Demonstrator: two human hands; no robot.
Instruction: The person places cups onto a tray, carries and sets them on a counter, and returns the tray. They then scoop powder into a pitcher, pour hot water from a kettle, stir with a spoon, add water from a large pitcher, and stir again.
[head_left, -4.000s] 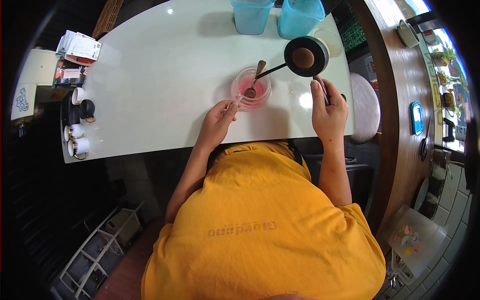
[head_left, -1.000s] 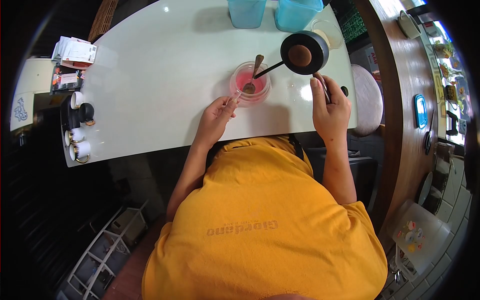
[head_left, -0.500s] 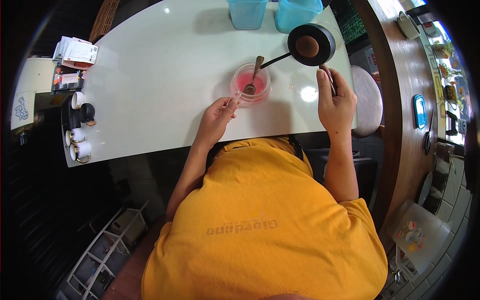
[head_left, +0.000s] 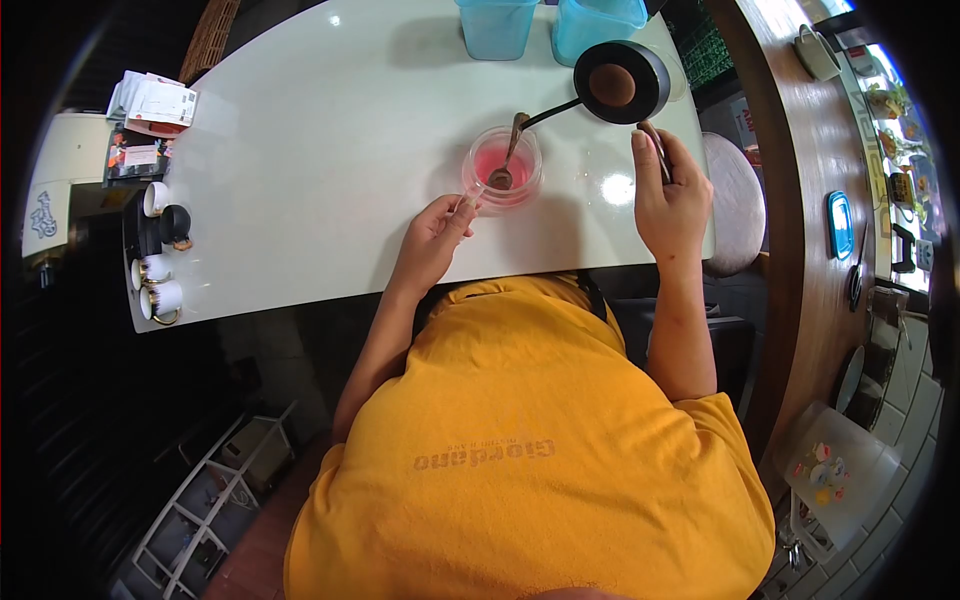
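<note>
The person wears a loose, mustard-yellow T-shirt point(head_left: 540, 370), softly creased near the waist point(head_left: 510, 292). Faded, darker lettering point(head_left: 485, 457) across the front reads "Giordano", accompanied by a smaller line too blurred to read. The sleeves point(head_left: 722, 430) are short, leaving the arms point(head_left: 685, 335) bare down to the left hand point(head_left: 430, 240) and right hand point(head_left: 675, 212).

From my remote seat I see a white table point(head_left: 300, 180) spreading from nine to one o'clock, a stool point(head_left: 735, 205) at two, a wooden ledge point(head_left: 795, 290) at three, white wall tiles point(head_left: 915, 465) at four, a reddish floor point(head_left: 262, 550) at seven.
</note>
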